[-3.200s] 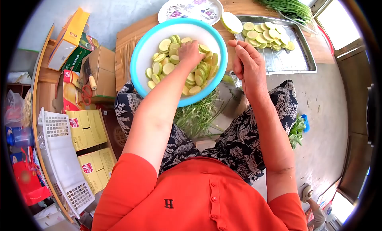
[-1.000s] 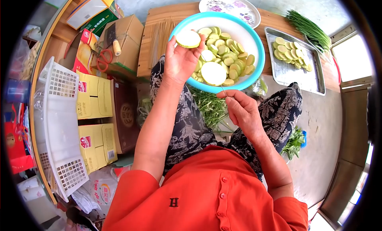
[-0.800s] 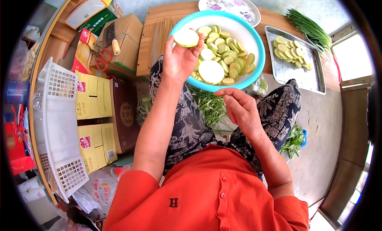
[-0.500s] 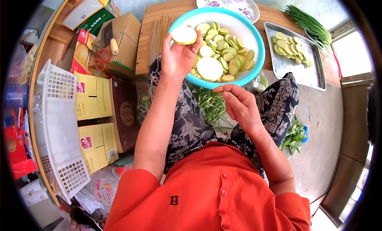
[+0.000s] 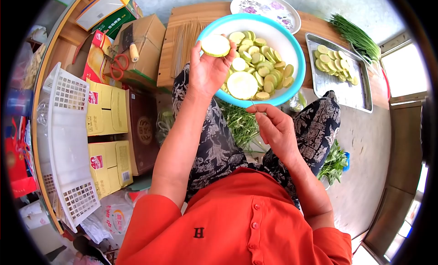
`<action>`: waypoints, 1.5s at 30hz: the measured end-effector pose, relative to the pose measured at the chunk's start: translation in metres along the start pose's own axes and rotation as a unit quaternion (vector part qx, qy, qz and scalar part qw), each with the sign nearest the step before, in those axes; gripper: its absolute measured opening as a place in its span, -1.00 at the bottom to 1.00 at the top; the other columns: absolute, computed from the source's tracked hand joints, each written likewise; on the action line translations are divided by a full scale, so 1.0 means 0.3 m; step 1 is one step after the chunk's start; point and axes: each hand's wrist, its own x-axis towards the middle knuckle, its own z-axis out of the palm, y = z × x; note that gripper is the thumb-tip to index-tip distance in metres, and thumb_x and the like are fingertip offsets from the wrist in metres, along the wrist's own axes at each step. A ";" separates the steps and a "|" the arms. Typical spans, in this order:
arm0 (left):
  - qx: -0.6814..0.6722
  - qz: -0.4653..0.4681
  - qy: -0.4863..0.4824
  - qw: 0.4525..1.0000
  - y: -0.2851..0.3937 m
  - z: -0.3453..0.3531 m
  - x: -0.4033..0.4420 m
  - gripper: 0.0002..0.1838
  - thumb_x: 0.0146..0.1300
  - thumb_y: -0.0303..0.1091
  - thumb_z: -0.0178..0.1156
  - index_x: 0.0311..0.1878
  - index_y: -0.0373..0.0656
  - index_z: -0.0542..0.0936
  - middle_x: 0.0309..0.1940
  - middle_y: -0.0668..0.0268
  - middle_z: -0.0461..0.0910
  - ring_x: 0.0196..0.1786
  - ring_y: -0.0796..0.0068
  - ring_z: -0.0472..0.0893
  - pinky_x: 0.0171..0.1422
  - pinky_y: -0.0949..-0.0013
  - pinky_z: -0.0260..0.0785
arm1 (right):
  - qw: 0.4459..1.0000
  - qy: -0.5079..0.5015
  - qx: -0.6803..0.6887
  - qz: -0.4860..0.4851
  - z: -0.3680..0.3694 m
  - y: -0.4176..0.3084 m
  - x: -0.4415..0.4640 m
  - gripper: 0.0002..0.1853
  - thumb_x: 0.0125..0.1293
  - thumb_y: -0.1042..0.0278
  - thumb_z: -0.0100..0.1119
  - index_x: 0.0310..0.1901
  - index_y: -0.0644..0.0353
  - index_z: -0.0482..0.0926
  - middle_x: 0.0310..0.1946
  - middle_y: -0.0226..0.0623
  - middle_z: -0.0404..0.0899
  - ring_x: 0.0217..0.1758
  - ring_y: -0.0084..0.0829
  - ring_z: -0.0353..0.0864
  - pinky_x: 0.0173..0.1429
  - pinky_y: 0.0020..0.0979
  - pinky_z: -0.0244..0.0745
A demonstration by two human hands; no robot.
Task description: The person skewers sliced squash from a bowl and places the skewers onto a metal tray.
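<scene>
Between the fingertips of my left hand (image 5: 207, 71) is a large round pale-green vegetable slice (image 5: 216, 45), held over the left rim of the blue-rimmed basin (image 5: 299, 59). My right hand (image 5: 275, 128), just below the basin's front rim, pinches a thin skewer (image 5: 253, 103). The skewer's upper part meets another large slice (image 5: 242, 85), which appears to be on it. Inside the basin lie many smaller green-edged slices (image 5: 264, 66). Part of the skewer is hidden behind the large slice.
Thin sticks (image 5: 185, 48) lie on the wooden table (image 5: 175, 18) left of the basin. Behind is a floral plate (image 5: 269, 7). To the right are a metal tray (image 5: 356, 94) with slices and long green stalks (image 5: 358, 37). A knife (image 5: 128, 39) and red scissors (image 5: 119, 66) are at left.
Since the oldest frame, my left hand has come out of the basin with a large slice. My right hand has moved left and down, with its large slice now over the basin. Recently both hands barely move.
</scene>
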 end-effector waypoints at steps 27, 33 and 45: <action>0.060 -0.013 0.051 0.997 -0.020 0.042 -0.045 -0.36 0.31 0.06 0.04 0.21 -0.34 0.41 0.05 0.03 0.50 0.07 0.18 0.51 0.25 0.22 0.42 | 0.998 0.040 0.056 -0.005 0.090 0.004 0.054 -0.81 0.42 0.44 0.00 -0.06 0.26 0.58 -0.68 -0.67 0.28 -0.64 -0.82 0.19 -0.56 -0.65 0.08; 0.005 -0.011 0.036 0.999 -0.029 0.041 -0.038 -0.42 0.33 0.04 -0.01 0.16 -0.31 0.45 0.00 0.05 0.55 0.02 0.13 0.56 0.20 0.11 0.45 | 0.995 0.054 0.087 -0.017 0.114 0.036 0.102 -0.79 0.44 0.44 -0.01 -0.03 0.26 0.59 -0.68 -0.67 0.28 -0.67 -0.81 0.16 -0.58 -0.65 0.06; 0.030 0.009 0.018 0.999 -0.018 0.006 -0.051 -0.37 0.40 0.13 -0.16 0.27 -0.23 0.36 -0.15 0.11 0.52 -0.24 0.27 0.51 0.02 0.11 0.44 | 0.998 0.030 0.051 -0.004 0.126 0.059 0.080 -0.78 0.46 0.41 0.01 0.00 0.29 0.58 -0.68 -0.63 0.31 -0.66 -0.79 0.21 -0.57 -0.65 0.13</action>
